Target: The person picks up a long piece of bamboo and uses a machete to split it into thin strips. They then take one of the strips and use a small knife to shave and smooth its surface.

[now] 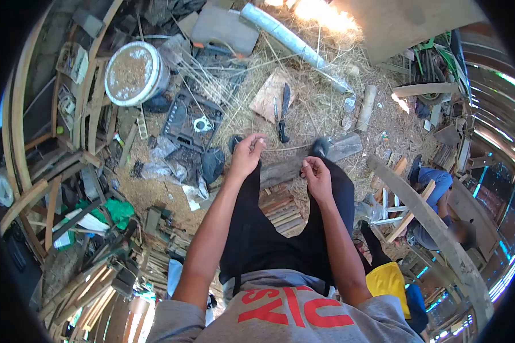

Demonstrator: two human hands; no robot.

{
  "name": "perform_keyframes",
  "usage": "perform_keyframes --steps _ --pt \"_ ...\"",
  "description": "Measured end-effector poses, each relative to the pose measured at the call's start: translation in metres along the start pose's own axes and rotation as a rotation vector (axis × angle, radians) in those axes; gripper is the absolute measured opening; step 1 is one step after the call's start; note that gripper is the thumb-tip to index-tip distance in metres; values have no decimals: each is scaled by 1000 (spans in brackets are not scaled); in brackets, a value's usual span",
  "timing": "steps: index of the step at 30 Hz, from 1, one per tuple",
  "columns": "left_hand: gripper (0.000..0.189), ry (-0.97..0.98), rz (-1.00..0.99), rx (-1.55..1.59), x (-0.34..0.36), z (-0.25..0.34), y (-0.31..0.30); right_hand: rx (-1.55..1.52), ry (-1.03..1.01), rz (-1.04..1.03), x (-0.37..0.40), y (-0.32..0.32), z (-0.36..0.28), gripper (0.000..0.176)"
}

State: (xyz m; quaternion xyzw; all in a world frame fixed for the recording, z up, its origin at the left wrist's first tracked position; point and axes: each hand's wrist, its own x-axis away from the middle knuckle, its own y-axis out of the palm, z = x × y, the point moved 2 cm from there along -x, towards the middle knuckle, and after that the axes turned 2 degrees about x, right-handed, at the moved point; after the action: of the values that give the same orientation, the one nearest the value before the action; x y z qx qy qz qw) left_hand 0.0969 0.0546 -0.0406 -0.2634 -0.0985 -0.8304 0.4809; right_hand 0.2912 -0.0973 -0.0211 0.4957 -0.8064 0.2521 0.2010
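My left hand (248, 153) is held above my left knee, its fingers curled and thumb against them. My right hand (317, 175) is over my right knee with thumb and fingers pinched together. If either hand grips something thin, it is too small to make out. On the ground ahead, a dark-bladed knife (285, 103) with a black handle lies beside a second, thinner blade (276, 112). Both rest partly on a flat brown board (267, 96) among straw. A wooden plank (286, 170) lies crosswise below my hands, near my feet.
A white bucket (133, 74) stands at the upper left, near a black plastic case (191, 120). A pale pole (292, 43) and short log (366, 107) lie ahead. A curved beam (429, 228) stands at right; another person (438, 194) is beyond it.
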Motion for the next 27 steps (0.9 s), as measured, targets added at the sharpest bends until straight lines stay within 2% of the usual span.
perform_keyframes --steps 4,10,13,14,16,18,22,25,27 --pt "20 61 33 120 1 3 3 24 -53 -44 -17 4 -9 16" --pt "23 -69 83 -45 13 -9 11 259 -142 -104 -60 -9 6 23" --pt "22 -24 162 -29 29 -38 21 362 -191 -221 -85 -23 43 20" --pt "22 -36 186 62 30 -52 27 302 -167 -195 -91 -25 55 19" --pt "23 -13 163 -37 17 -46 40 328 -188 -209 -107 -38 61 20" --pt "23 29 161 -115 -6 -47 46 395 -215 -231 -138 -47 82 21" --pt "25 103 194 -158 -100 -60 44 590 -463 -7 -215 -56 124 24" --pt "27 278 198 -169 -192 -109 46 702 -580 90 -300 -52 160 29" --pt "26 266 131 -295 -243 -136 54 785 -619 100 -366 -50 175 36"
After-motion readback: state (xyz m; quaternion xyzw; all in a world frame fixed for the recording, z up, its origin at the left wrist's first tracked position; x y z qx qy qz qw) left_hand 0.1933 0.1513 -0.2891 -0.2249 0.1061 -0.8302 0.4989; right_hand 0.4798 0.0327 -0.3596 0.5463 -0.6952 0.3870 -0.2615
